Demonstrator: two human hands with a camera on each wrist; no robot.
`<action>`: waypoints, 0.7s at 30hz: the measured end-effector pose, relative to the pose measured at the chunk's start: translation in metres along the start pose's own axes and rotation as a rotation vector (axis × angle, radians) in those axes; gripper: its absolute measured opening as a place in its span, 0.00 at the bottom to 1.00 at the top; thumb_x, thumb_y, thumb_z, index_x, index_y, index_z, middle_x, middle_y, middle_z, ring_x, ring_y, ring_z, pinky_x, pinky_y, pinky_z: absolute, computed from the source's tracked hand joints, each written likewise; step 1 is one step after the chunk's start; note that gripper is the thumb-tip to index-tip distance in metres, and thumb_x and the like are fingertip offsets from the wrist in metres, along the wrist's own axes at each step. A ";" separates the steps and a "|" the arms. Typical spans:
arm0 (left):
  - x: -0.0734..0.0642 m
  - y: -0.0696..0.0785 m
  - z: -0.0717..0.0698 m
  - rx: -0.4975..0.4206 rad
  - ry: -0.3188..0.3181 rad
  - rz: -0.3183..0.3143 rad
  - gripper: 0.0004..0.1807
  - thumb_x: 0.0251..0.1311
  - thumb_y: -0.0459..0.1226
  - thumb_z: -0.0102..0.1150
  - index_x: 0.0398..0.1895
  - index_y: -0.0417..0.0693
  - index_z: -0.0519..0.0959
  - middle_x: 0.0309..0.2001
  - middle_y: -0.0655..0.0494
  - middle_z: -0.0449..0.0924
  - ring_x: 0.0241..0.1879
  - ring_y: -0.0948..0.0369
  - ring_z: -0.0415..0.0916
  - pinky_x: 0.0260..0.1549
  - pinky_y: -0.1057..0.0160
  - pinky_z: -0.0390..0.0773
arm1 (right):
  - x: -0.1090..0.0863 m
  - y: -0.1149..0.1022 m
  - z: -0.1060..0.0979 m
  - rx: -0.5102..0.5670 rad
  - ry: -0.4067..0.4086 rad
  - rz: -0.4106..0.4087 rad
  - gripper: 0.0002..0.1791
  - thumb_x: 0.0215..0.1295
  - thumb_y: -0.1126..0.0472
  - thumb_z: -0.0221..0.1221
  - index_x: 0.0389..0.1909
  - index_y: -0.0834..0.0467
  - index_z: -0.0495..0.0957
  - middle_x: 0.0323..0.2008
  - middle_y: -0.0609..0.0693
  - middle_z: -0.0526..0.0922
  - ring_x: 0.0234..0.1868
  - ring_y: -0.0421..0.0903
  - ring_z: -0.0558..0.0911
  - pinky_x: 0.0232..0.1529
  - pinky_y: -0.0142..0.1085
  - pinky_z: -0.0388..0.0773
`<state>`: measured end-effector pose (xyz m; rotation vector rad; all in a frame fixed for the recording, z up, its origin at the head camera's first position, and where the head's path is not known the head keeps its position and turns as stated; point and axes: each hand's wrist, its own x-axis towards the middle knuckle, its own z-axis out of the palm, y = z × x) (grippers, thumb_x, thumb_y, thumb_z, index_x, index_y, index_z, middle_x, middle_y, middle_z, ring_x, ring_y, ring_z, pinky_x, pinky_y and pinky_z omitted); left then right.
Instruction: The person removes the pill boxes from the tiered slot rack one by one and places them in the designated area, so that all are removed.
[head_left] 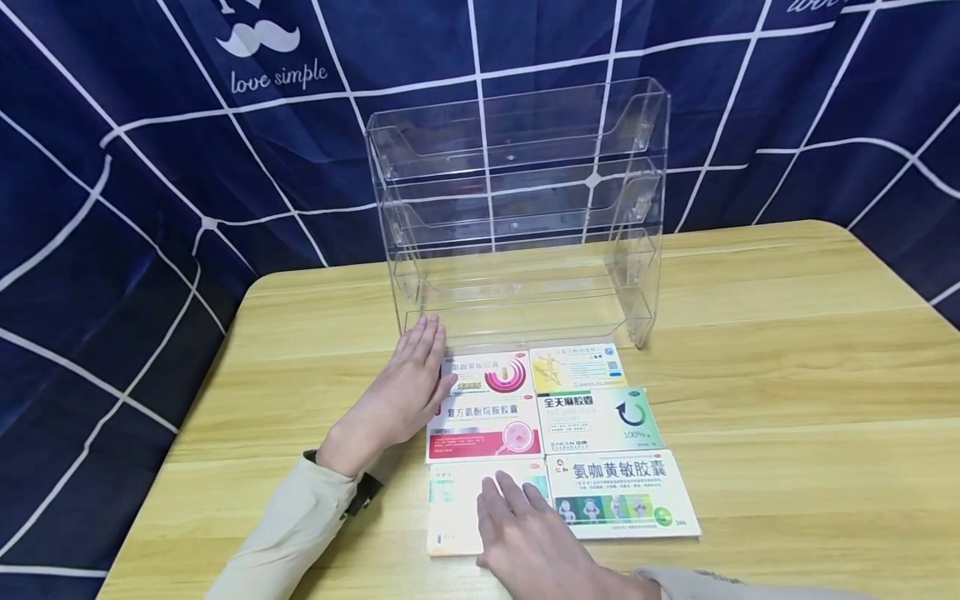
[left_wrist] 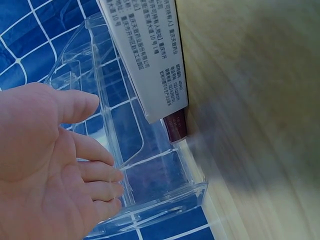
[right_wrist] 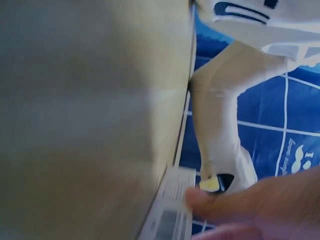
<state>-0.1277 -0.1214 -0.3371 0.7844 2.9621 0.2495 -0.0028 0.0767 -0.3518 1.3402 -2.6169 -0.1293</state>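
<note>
Six flat medicine boxes, or several of them, lie in two columns on the wooden table. My left hand (head_left: 397, 392), its fingers straight, is along the left edge of the pink-ringed box (head_left: 480, 367) and the red-and-white box (head_left: 480, 429); in the left wrist view its palm faces a white box side (left_wrist: 150, 65). The fingers of my right hand (head_left: 528, 537) rest over the white-and-teal box (head_left: 453, 521) at the near left. Its thumb is at a box edge (right_wrist: 172, 200) in the right wrist view. The right column has a yellow-white box (head_left: 577, 367), a green-white capsule box (head_left: 596, 421) and a larger white-green box (head_left: 622, 496).
A clear tiered acrylic rack (head_left: 655, 125) stands just behind the boxes. Wooden table (head_left: 780, 392) extends to both sides, with rounded far corners. Dark blue gridded cloth (head_left: 555, 42) hangs behind and around it.
</note>
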 end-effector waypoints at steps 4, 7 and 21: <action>0.000 0.001 -0.001 -0.008 -0.003 0.004 0.35 0.75 0.46 0.39 0.72 0.27 0.48 0.74 0.33 0.42 0.74 0.44 0.37 0.72 0.48 0.42 | 0.001 0.019 -0.012 0.165 0.114 0.019 0.21 0.58 0.47 0.65 0.39 0.63 0.83 0.34 0.51 0.83 0.37 0.44 0.82 0.37 0.34 0.83; 0.001 0.001 0.000 -0.011 -0.001 0.013 0.36 0.75 0.46 0.39 0.72 0.27 0.48 0.74 0.33 0.42 0.74 0.43 0.37 0.72 0.48 0.42 | 0.001 0.042 -0.022 0.312 0.169 0.114 0.16 0.61 0.54 0.65 0.40 0.64 0.82 0.34 0.52 0.83 0.35 0.45 0.83 0.36 0.36 0.84; -0.011 -0.013 -0.025 -0.223 0.289 0.021 0.29 0.75 0.47 0.38 0.68 0.35 0.65 0.67 0.41 0.65 0.67 0.46 0.63 0.66 0.49 0.62 | -0.040 0.185 -0.030 0.271 0.535 0.491 0.06 0.57 0.67 0.65 0.34 0.66 0.84 0.32 0.61 0.86 0.31 0.58 0.86 0.30 0.47 0.83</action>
